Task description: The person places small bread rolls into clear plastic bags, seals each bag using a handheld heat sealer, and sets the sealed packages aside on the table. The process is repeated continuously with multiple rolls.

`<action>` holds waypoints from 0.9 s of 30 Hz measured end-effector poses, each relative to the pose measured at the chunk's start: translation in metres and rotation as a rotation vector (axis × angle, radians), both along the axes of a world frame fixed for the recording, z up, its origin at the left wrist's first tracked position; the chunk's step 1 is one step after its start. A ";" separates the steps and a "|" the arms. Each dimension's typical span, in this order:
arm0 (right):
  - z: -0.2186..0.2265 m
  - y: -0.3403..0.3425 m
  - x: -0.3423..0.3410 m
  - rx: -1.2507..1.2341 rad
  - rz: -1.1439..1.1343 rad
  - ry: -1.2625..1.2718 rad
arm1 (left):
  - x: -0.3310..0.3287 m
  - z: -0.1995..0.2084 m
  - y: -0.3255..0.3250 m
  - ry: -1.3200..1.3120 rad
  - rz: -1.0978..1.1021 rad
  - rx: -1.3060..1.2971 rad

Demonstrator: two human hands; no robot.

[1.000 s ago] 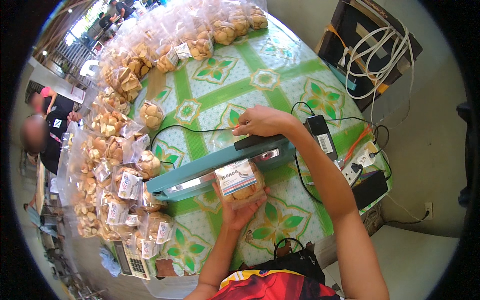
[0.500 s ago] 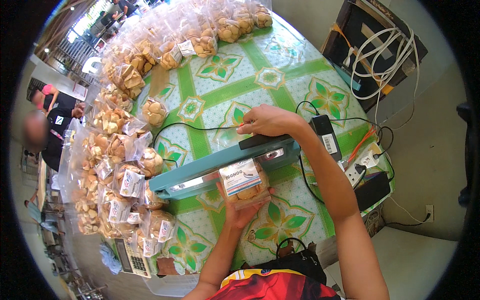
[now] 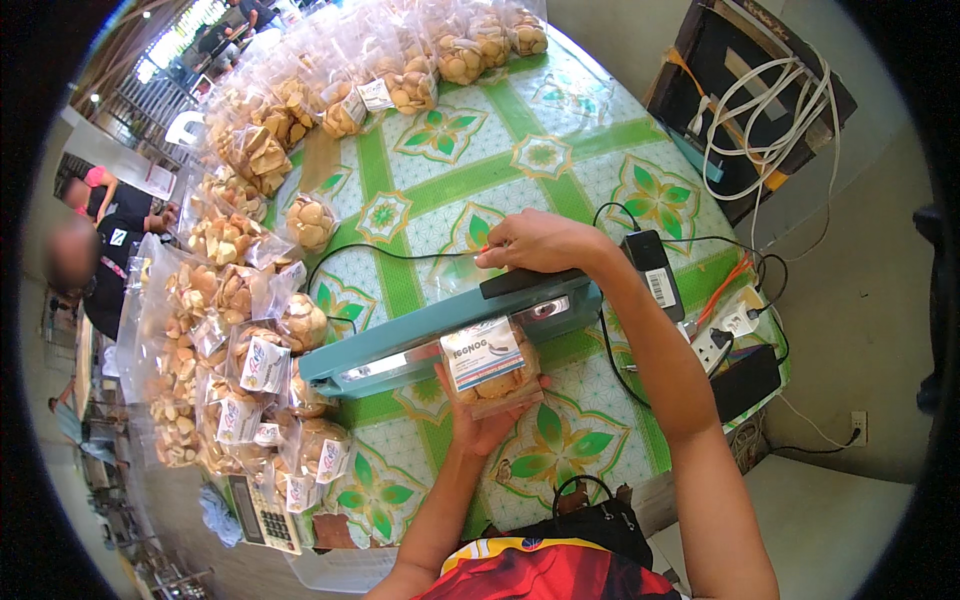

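A clear bag of round cookies [image 3: 510, 384] with a white label rests in my left hand [image 3: 482, 428], whose fingers curl under and around it. The bag's upper end meets the front of a long teal impulse sealer [image 3: 408, 348] lying across the table. My right hand [image 3: 545, 243] is closed over the black handle [image 3: 528, 283] at the right end of the sealer's arm. The arm is down, and the bag's mouth is hidden at the sealer.
Several filled cookie bags [image 3: 240, 235] line the left and far table edges. A calculator [image 3: 265, 515] sits at the near left corner. On the right lie a black power adapter [image 3: 650, 270], a power strip [image 3: 722, 340] and cables. Other people [image 3: 115, 250] are off to the left.
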State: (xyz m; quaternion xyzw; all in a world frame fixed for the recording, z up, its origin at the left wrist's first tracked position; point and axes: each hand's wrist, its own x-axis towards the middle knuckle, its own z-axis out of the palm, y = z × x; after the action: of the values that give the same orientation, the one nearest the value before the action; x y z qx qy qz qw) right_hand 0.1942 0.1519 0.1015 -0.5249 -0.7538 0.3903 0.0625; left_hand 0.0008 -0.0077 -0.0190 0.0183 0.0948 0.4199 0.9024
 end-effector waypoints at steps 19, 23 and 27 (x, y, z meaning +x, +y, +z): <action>-0.004 -0.001 0.001 0.044 0.012 -0.011 | 0.003 0.003 0.000 0.049 0.017 -0.017; -0.008 0.001 0.001 0.042 -0.009 0.021 | 0.001 0.000 -0.001 0.091 0.020 -0.002; -0.009 0.000 0.001 0.045 -0.036 0.028 | 0.000 -0.005 0.000 0.035 0.000 0.027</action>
State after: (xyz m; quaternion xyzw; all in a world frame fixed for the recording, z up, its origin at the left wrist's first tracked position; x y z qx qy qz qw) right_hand 0.1950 0.1516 0.0927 -0.5313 -0.7519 0.3793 0.0921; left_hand 0.0013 -0.0081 -0.0240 0.0377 0.1050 0.4207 0.9003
